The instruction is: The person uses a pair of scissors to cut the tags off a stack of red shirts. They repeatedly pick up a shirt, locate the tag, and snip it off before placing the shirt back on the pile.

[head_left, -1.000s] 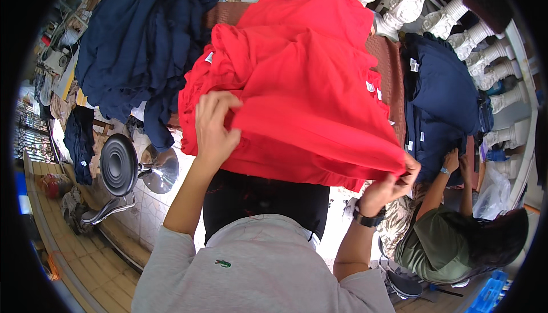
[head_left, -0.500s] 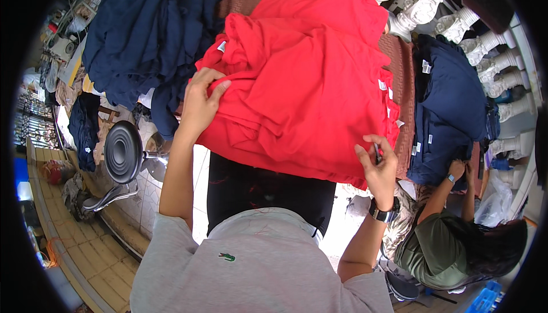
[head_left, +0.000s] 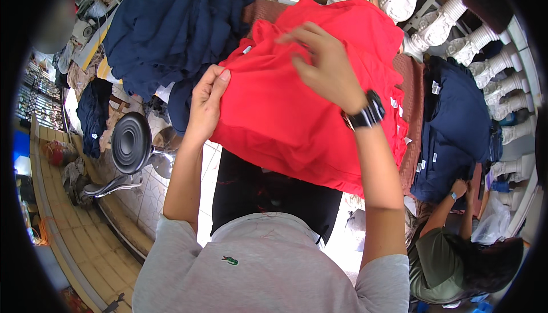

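Gripping the left edge of the red garment [head_left: 257,104] in the head view, the left hand [head_left: 206,99] has its thumb on the upper face of the fabric and its bent fingers partly hidden at the edge, clamped on the cloth. The right hand [head_left: 328,64] is above the upper middle part of the same garment, palm down, with fingers spread and thumb apart; the hand is blurred, and contact with the fabric cannot be determined. A black wristwatch [head_left: 368,113] encircles the right wrist. The red garment lies uppermost on the red stack [head_left: 357,179], directly in front of the person's torso, over a brown cover [head_left: 412,119]. Several white labels [head_left: 395,102] project along the right edge of the stack; 1 white label is visible at its upper left. A navy heap [head_left: 171,33] is located to the left of the stack and a navy pile [head_left: 456,119] to the right, past a strip of the cover. White balusters [head_left: 419,41] stand along the far side. A round black stool [head_left: 131,141] is at the lower left. At the lower right, a co-worker [head_left: 439,264] in a dark green top has 2 hands near the navy pile, beside a clear plastic bag [head_left: 492,221].
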A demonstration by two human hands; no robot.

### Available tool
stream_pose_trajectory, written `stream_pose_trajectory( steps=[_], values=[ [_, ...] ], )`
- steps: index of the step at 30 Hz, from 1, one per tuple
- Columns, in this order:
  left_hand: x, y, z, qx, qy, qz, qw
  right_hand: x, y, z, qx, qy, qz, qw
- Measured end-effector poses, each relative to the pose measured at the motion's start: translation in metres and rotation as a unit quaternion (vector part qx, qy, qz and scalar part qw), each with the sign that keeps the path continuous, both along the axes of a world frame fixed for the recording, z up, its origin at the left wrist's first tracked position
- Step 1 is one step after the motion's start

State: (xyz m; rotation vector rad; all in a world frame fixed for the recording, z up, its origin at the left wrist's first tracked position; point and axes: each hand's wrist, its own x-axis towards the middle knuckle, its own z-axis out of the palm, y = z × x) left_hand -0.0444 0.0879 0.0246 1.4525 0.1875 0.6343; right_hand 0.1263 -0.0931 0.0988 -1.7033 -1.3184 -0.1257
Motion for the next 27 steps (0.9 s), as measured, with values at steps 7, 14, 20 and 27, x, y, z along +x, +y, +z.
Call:
stream_pose_trajectory(
  steps=[7,14,20,27],
  values=[
    [-0.008,-0.013,0.027,0.014,0.055,-0.036,0.998,0.028,0.078,-0.026,-0.15,-0.005,0.1,0.984],
    [-0.025,0.022,0.002,0.072,0.158,-0.148,0.974,0.079,0.032,-0.009,-0.023,0.036,-0.033,0.999],
    [-0.022,0.012,0.009,0.063,0.122,-0.169,0.976,0.089,0.01,-0.027,-0.065,0.119,-0.037,0.99],
    [-0.051,0.018,0.031,-0.115,-0.119,-0.362,0.917,0.033,-0.01,0.008,-0.182,0.003,0.156,0.971]
  ],
)
